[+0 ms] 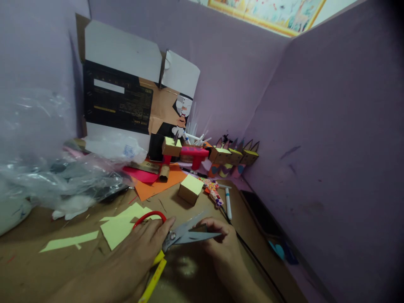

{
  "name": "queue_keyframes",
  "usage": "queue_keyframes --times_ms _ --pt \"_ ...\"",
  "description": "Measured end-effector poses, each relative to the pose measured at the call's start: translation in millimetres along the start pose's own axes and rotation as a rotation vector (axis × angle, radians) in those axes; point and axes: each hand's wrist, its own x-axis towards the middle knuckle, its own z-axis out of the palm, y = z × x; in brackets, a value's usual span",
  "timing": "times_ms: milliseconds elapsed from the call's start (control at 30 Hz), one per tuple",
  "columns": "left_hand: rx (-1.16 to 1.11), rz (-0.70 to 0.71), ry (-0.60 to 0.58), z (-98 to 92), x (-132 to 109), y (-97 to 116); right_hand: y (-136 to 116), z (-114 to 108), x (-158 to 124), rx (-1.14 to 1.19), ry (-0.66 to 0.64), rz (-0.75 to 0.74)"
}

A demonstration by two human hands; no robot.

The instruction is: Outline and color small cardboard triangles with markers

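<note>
My left hand [135,261] is closed round the red handle [148,216] of a pair of scissors [186,234]. The grey blades are parted and point right, over the brown table [28,269]. My right hand [221,244] pinches a small dark piece [202,228] between those blades; I cannot make out what it is. A yellow strip [154,277] runs out from under my left hand toward me.
Pale yellow paper scraps [120,229] lie left of the scissors. Beyond are a small yellow-topped box [190,188], a white marker [227,204], orange paper [158,183] and a row of cardboard figures [233,156]. Plastic bags [47,176] fill the left; a purple wall [331,147] closes the right.
</note>
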Motion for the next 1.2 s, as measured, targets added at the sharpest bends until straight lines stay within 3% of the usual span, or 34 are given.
queue_keyframes --times_ms 333,633,933,1033,1200 --pt "0.067 -0.037 -0.013 7.3 1.4 -0.4 3.4 -2.6 -0.5 -0.080 -0.007 -0.074" --pt "0.076 -0.102 -0.021 17.0 4.2 -2.1 -0.1 -3.9 -1.1 -0.068 -0.013 -0.021" --pt "-0.053 -0.087 -0.052 11.8 5.0 -4.4 1.7 -2.3 -0.3 -0.039 -0.007 -0.010" --pt "-0.054 -0.060 -0.026 16.7 4.2 -9.7 4.4 -2.3 -0.7 -0.043 0.016 -0.032" --pt "-0.066 -0.017 0.113 29.9 1.2 -17.5 8.1 -2.8 0.1 -0.058 0.013 -0.055"
